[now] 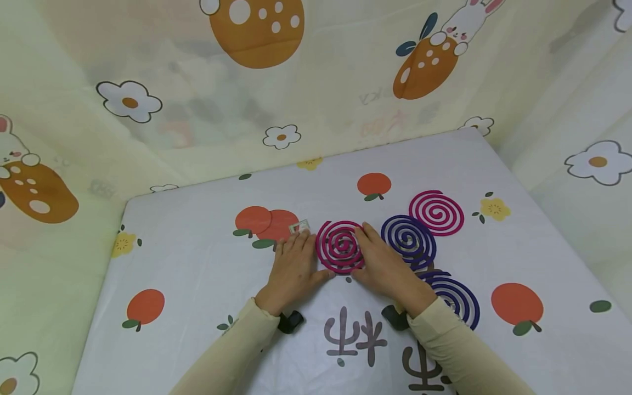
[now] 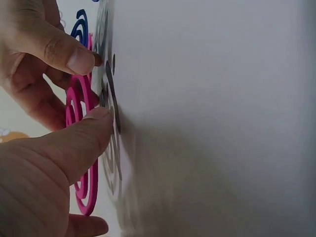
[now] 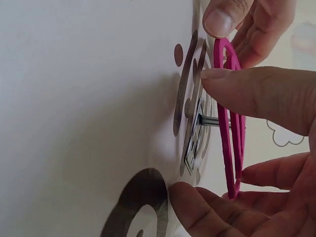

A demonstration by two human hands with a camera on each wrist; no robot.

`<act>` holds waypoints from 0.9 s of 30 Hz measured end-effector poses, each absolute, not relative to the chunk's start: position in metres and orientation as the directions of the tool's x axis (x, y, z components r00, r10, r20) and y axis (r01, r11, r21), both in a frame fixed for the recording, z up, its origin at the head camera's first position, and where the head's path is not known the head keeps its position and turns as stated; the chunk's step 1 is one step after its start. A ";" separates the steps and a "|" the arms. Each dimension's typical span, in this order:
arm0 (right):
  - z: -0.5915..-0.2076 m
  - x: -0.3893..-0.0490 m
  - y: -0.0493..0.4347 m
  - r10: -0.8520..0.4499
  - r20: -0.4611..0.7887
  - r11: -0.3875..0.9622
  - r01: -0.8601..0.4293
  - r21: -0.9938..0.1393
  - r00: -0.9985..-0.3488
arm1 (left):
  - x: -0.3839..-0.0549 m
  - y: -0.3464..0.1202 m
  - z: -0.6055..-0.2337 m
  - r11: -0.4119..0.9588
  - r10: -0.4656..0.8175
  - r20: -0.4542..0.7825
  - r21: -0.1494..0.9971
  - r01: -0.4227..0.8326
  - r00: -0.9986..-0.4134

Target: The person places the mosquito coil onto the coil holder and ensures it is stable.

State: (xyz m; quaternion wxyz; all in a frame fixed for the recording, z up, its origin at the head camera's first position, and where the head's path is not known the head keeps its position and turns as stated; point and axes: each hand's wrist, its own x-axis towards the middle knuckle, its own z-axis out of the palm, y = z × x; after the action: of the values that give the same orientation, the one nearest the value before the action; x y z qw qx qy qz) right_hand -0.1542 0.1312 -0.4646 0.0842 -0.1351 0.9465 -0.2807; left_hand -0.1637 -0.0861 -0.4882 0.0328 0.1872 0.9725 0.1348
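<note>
A pink mosquito coil [image 1: 340, 245] is held between both hands over the table. The left hand [image 1: 292, 267] holds its left edge, its thumb [image 2: 84, 143] laid across the coil's near side. On the opposite edge, the right hand [image 1: 385, 267] grips with thumb [image 3: 256, 91] and fingers spread around the rim. Beneath the coil stands a metal coil stand [image 3: 195, 140], a flat square frame with an upright post reaching the coil's middle. Past the left fingertips lies a small square metal piece [image 1: 299, 226].
Right of the hands lie a blue coil [image 1: 408, 241] and a second pink coil [image 1: 436, 213], close together. Another blue coil [image 1: 466, 299] is partly hidden under the right forearm. The table's printed cloth [image 1: 187, 263] meets a patterned curtain [image 1: 336, 99] behind.
</note>
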 end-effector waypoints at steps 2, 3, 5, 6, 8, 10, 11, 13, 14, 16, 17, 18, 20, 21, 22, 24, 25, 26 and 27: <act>-0.464 -0.154 0.131 -0.303 -0.093 0.808 -0.204 -0.553 -0.948 | -0.164 -0.086 -0.488 0.896 0.369 -0.028 0.277 0.347 -0.929; -0.464 -0.154 0.131 -0.303 -0.096 0.808 -0.203 -0.553 -0.948 | -0.163 -0.086 -0.488 0.897 0.367 -0.037 0.278 0.343 -0.929; -0.463 -0.154 0.131 -0.304 -0.099 0.809 -0.202 -0.551 -0.947 | -0.163 -0.086 -0.487 0.898 0.364 -0.046 0.282 0.338 -0.930; -0.463 -0.154 0.131 -0.305 -0.097 0.810 -0.204 -0.551 -0.948 | -0.163 -0.086 -0.486 0.898 0.364 -0.049 0.284 0.337 -0.930; -0.463 -0.154 0.131 -0.306 -0.092 0.812 -0.209 -0.545 -0.948 | -0.163 -0.087 -0.486 0.896 0.367 -0.045 0.286 0.340 -0.929; -0.462 -0.154 0.130 -0.303 -0.093 0.816 -0.208 -0.539 -0.948 | -0.162 -0.088 -0.485 0.893 0.370 -0.037 0.288 0.345 -0.928; -0.462 -0.154 0.130 -0.303 -0.096 0.818 -0.207 -0.536 -0.948 | -0.162 -0.088 -0.485 0.892 0.373 -0.033 0.289 0.348 -0.927; -0.462 -0.153 0.129 -0.300 -0.104 0.822 -0.202 -0.532 -0.948 | -0.162 -0.088 -0.486 0.889 0.378 -0.022 0.288 0.356 -0.926; -0.462 -0.153 0.129 -0.299 -0.107 0.823 -0.199 -0.532 -0.948 | -0.162 -0.088 -0.486 0.888 0.380 -0.017 0.288 0.359 -0.925; -0.462 -0.152 0.130 -0.295 -0.112 0.825 -0.194 -0.531 -0.949 | -0.162 -0.088 -0.486 0.887 0.382 -0.011 0.285 0.363 -0.924; -0.462 -0.152 0.130 -0.295 -0.108 0.825 -0.196 -0.529 -0.949 | -0.162 -0.088 -0.487 0.888 0.383 -0.012 0.282 0.364 -0.924; -0.462 -0.151 0.130 -0.292 -0.106 0.826 -0.195 -0.529 -0.950 | -0.162 -0.089 -0.486 0.888 0.384 -0.014 0.281 0.364 -0.923; -0.460 -0.149 0.129 -0.289 -0.102 0.829 -0.196 -0.524 -0.952 | -0.162 -0.090 -0.486 0.882 0.391 -0.012 0.291 0.370 -0.921; -0.460 -0.148 0.129 -0.287 -0.101 0.831 -0.196 -0.521 -0.952 | -0.162 -0.092 -0.485 0.877 0.397 -0.006 0.298 0.377 -0.918; -0.458 -0.147 0.129 -0.286 -0.100 0.832 -0.195 -0.519 -0.953 | -0.163 -0.093 -0.485 0.871 0.401 0.004 0.308 0.382 -0.916; -0.453 -0.144 0.129 -0.279 -0.095 0.834 -0.193 -0.516 -0.956 | -0.166 -0.098 -0.482 0.853 0.404 0.048 0.342 0.395 -0.914; -0.451 -0.142 0.131 -0.276 -0.085 0.834 -0.195 -0.516 -0.957 | -0.169 -0.101 -0.480 0.841 0.401 0.080 0.362 0.402 -0.912; -0.448 -0.142 0.132 -0.274 -0.074 0.831 -0.197 -0.520 -0.959 | -0.172 -0.104 -0.478 0.831 0.394 0.113 0.381 0.406 -0.912; -0.445 -0.142 0.135 -0.272 -0.058 0.825 -0.202 -0.528 -0.961 | -0.175 -0.108 -0.476 0.820 0.384 0.149 0.399 0.411 -0.911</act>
State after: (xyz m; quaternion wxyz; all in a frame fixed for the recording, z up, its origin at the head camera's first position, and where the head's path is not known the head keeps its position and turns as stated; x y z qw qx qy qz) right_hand -0.1417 0.1346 -0.4446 0.0653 -0.1244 0.9530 -0.2685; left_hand -0.1755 -0.1076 -0.4761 -0.0311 0.2084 0.9533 0.2162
